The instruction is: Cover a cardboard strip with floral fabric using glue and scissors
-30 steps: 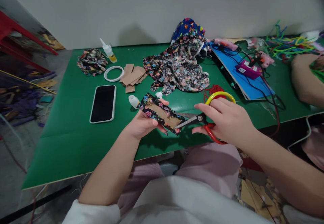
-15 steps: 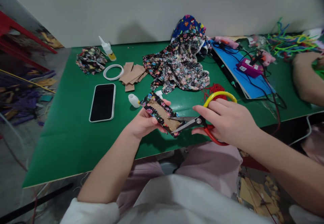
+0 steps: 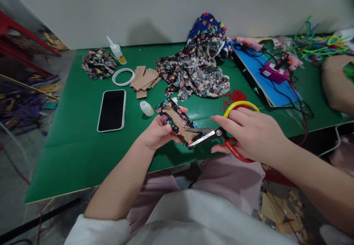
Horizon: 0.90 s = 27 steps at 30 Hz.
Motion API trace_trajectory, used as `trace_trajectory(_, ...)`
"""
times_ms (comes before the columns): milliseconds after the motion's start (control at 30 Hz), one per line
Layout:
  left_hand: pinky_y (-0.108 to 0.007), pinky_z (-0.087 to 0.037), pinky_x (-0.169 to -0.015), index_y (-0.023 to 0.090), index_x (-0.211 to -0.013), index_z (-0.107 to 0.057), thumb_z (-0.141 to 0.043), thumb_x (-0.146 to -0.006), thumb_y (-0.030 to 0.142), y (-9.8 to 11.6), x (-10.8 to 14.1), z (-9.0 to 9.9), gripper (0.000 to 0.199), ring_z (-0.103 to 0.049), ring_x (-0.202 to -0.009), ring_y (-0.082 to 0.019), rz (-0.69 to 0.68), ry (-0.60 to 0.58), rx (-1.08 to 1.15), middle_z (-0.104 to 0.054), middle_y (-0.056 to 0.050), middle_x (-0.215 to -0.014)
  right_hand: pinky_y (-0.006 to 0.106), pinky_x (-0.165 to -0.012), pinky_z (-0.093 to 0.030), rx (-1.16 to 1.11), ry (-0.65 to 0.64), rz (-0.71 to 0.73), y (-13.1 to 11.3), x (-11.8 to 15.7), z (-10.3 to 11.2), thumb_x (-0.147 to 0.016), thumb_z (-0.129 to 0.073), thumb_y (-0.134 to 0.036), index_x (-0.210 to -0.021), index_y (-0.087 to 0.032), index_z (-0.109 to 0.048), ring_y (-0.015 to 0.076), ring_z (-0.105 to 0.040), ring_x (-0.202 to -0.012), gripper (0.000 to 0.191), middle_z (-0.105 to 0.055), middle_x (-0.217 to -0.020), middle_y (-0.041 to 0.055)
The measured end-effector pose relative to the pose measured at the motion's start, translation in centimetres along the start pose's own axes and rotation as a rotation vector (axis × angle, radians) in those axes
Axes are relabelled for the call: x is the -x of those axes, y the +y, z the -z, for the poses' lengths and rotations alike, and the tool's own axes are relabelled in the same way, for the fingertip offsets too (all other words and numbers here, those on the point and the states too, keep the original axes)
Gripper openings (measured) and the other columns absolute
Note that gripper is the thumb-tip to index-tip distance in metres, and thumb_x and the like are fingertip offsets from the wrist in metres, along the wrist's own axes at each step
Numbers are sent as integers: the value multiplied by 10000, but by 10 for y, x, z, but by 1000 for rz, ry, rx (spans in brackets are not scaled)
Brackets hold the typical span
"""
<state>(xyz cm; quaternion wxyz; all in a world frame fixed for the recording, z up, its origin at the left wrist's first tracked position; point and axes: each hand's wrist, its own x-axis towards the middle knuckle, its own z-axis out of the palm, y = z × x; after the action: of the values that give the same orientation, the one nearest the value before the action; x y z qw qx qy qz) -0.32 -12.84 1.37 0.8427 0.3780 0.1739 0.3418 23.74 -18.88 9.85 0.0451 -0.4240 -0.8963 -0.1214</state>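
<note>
Between the thumb and fingers of my left hand (image 3: 159, 132) is a flat cardboard strip (image 3: 177, 118), its edges wrapped in black floral fabric and its brown middle bare. My right hand (image 3: 249, 134) grips scissors (image 3: 219, 132) with one yellow and one red handle. The blades are apart and lie over the strip's near right end, one tip on the cardboard and the other by the fabric corner. A small white glue bottle (image 3: 146, 108) lies on its side left of the strip. Behind it, a white cap is partly hidden.
On the green table (image 3: 69, 156) are a phone (image 3: 111, 110), a white ring (image 3: 123, 77), cardboard strips (image 3: 145, 80), an upright glue bottle (image 3: 118, 53), floral fabric (image 3: 196, 68), red threads (image 3: 235, 98) and a blue folder (image 3: 265, 79) under cables. Another person's arm (image 3: 336, 82) rests at the right.
The scissor blades have opened slightly wider, with the red handle a little lower. My left hand keeps its hold on the strip. The view has shifted slightly.
</note>
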Motion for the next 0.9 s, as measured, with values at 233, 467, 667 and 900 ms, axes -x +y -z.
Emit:
trace_trajectory(233, -206, -559, -562, 260, -1084, -577, -736, -637, 356, 0, -1, 1, 483, -661, -681, -141, -23, -35, 25, -679, 23, -820, 289, -570, -308, 42, 3, 16, 0, 0, 2, -782, -429, -591, -1056, -146, -554, 176, -469, -675, 537, -518, -708, 52)
trace_trajectory(467, -208, -556, -571, 242, -1093, -566, -752, -605, 387, -2, -1, 3, 541, -659, -689, -148, -8, 0, 17, -673, 17, -823, 277, -565, -301, 38, 25, 16, -1, 0, 1, -797, -426, -571, -1029, -142, -560, 157, -469, -632, 506, -523, -682, 43)
trace_trajectory(667, -198, -554, -526, 244, -1086, -569, -732, -643, 349, 0, -1, 0, 483, -664, -691, -151, -11, -47, 61, -672, 21, -840, 255, -533, -264, 56, 61, 14, -2, 1, -2, -800, -436, -558, -997, -142, -567, 134, -466, -599, 478, -535, -667, 28)
trace_trajectory(900, -217, -561, -514, 245, -1112, -555, -723, -651, 365, -2, -1, 3, 506, -666, -702, -171, -6, -46, 71, -674, 7, -876, 255, -517, -244, 123, 71, -12, -4, 3, -4, -798, -477, -502, -969, -159, -580, 129, -475, -571, 396, -549, -644, 13)
